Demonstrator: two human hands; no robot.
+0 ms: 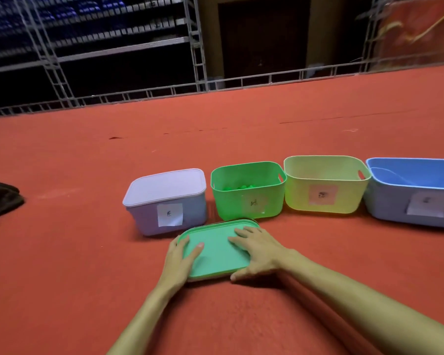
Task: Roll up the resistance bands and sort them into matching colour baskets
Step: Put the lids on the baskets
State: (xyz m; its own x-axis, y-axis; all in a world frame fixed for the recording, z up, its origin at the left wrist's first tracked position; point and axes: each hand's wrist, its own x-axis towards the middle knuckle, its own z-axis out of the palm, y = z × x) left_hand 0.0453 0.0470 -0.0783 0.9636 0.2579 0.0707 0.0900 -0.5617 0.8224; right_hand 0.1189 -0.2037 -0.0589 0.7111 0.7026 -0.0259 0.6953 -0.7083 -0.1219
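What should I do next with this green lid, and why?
Probably lift the green lid and seat it on the green basket behind it: left hand and right hand are both on it, the basket stands open, and the purple basket is already lidded.

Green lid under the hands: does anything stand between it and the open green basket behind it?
Nothing visible. The flat green plastic lid lies on the red carpet just before the green plastic basket, left hand gripping its edge, right hand resting on top. The basket's mouth is open; green rolls inside sit below the rim.
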